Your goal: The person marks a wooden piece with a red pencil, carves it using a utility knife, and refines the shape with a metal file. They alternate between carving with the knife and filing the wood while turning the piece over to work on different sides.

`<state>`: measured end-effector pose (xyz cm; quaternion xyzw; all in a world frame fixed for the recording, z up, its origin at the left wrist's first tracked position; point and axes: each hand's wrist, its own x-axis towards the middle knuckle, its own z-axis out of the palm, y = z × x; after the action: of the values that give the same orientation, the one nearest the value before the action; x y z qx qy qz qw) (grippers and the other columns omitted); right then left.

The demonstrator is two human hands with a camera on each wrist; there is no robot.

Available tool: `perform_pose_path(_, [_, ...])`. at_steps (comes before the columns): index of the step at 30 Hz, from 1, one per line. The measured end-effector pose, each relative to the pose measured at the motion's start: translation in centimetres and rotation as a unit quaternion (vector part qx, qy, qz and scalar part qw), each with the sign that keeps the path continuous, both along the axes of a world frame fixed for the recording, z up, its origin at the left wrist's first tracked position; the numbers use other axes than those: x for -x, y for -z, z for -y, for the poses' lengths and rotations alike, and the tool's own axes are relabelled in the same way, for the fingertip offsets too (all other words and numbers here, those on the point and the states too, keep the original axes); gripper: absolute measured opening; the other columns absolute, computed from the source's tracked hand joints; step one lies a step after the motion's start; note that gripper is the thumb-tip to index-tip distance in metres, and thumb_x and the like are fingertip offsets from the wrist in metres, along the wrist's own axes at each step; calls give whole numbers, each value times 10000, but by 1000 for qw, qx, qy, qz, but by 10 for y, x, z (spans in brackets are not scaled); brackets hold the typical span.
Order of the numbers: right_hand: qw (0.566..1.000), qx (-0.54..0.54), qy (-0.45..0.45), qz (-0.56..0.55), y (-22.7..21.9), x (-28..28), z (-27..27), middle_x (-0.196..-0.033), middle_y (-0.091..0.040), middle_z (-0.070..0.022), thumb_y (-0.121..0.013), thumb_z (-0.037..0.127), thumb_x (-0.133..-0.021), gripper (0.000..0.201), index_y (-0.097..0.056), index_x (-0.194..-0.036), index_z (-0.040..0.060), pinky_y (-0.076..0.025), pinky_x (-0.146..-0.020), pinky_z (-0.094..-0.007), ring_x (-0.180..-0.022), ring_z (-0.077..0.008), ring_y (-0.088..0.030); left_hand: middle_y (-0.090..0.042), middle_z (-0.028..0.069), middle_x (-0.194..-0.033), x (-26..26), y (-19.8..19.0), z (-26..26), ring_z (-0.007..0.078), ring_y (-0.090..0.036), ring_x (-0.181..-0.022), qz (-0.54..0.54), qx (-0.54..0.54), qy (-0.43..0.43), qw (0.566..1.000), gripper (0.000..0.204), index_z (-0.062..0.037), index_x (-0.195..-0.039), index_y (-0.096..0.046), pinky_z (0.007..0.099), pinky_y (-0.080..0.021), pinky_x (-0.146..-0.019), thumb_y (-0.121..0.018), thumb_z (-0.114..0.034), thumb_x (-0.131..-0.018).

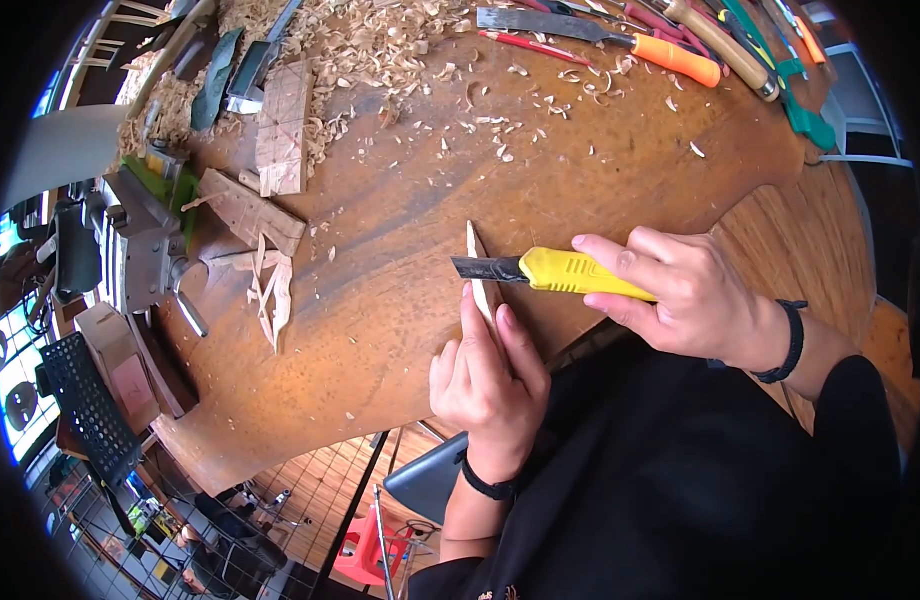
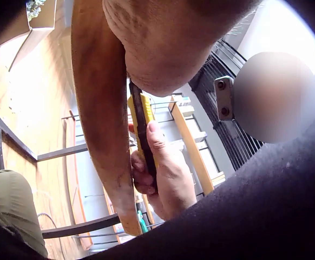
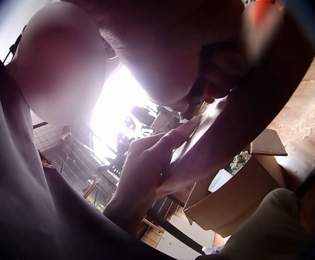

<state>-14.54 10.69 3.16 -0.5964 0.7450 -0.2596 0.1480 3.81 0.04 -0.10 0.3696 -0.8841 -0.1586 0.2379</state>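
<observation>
In the head view, my left hand [image 1: 488, 388] holds a thin strip of pale wood [image 1: 474, 240] that tapers to a point at its far end. My right hand [image 1: 688, 292] grips a yellow utility knife [image 1: 583, 274], its dark blade extended to the left and lying across the strip just beyond the left fingertips. From the left wrist, the knife [image 2: 140, 124] and the right hand [image 2: 171, 181] show beside the table's edge, while the strip is hidden. The right wrist view is dim; the left hand [image 3: 138, 170] appears near the tabletop there.
Wood shavings [image 1: 380, 60] cover the back of the wooden table [image 1: 380, 270]. A chisel with an orange handle [image 1: 675, 60] and a red pencil [image 1: 532, 46] lie back right among other tools. On the left are a metal vise [image 1: 140, 245], wood blocks [image 1: 285, 130] and split wood pieces [image 1: 270, 300].
</observation>
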Motion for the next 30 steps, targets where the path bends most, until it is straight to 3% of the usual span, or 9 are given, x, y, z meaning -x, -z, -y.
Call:
perform_pose_path(4, [1000,13,1,-20,3,-3,6,-715,-546,-62,-794,305,-872,464,-694,-1256,65,-498,-496,-355,-555,-237,-608,-705,173,-760,0,1,1,291,-655,-587,2,6,9,1000,287,104,-1195,-660,379,-485,-558,-655,-57,-958])
perform_pose_path(6, [998,35,9,-46,6,-6,7,-713,-545,-60,-791,321,-871,469,-697,-1255,68,-498,-497,-351,-554,-232,-606,-697,132,-753,-1,5,3,223,-548,-495,-8,36,27,999,339,136,-1199,-648,358,-398,-505,-691,-76,-937])
perform_pose_path(10, [997,47,13,-65,8,-9,5,-712,-537,-57,-790,334,-869,474,-700,-1254,72,-498,-499,-348,-553,-225,-603,-698,167,-737,0,0,0,301,-666,-588,15,13,13,1000,286,107,-1181,-659,379,-495,-549,-666,-62,-950])
perform_pose_path(12, [996,44,14,-78,8,-10,3,-718,-528,-57,-791,333,-868,477,-699,-1259,77,-498,-499,-346,-553,-221,-600,-648,110,-670,1,5,1,226,-543,-491,-1,48,22,999,339,120,-1213,-651,360,-399,-510,-687,-74,-937])
perform_pose_path(18, [998,19,1,-68,5,-10,-7,-747,-506,-78,-810,235,-847,557,-639,-1345,52,-478,-534,-377,-599,-248,-574,-614,89,-615,-2,4,2,217,-537,-481,-11,29,40,999,341,112,-1221,-653,359,-380,-502,-684,-74,-937])
perform_pose_path(24, [996,22,-4,-87,8,-9,-4,-748,-505,-75,-812,250,-845,565,-638,-1347,57,-485,-530,-376,-595,-244,-577,-609,86,-612,-3,3,3,213,-531,-469,-13,19,50,999,351,117,-1227,-644,356,-372,-493,-688,-69,-932])
perform_pose_path(25, [996,22,-4,-87,8,-10,-3,-748,-505,-75,-812,250,-845,565,-638,-1347,57,-485,-530,-376,-595,-244,-577,-609,86,-612,-3,1,2,213,-531,-469,-13,19,50,999,351,117,-1227,-644,356,-372,-493,-688,-69,-932])
perform_pose_path(27, [995,24,-6,-96,10,-11,-1,-750,-506,-73,-811,261,-847,562,-640,-1342,60,-492,-528,-373,-591,-242,-582,-646,150,-657,-2,-2,1,299,-644,-560,-2,-4,30,1000,287,104,-1171,-667,381,-484,-536,-683,-67,-940])
perform_pose_path(30, [994,39,-2,-101,12,-12,1,-752,-511,-71,-809,268,-849,557,-642,-1339,62,-495,-527,-370,-589,-241,-588,-653,154,-661,-1,-1,0,297,-642,-552,5,3,16,1000,275,104,-1155,-668,383,-483,-529,-684,-68,-941])
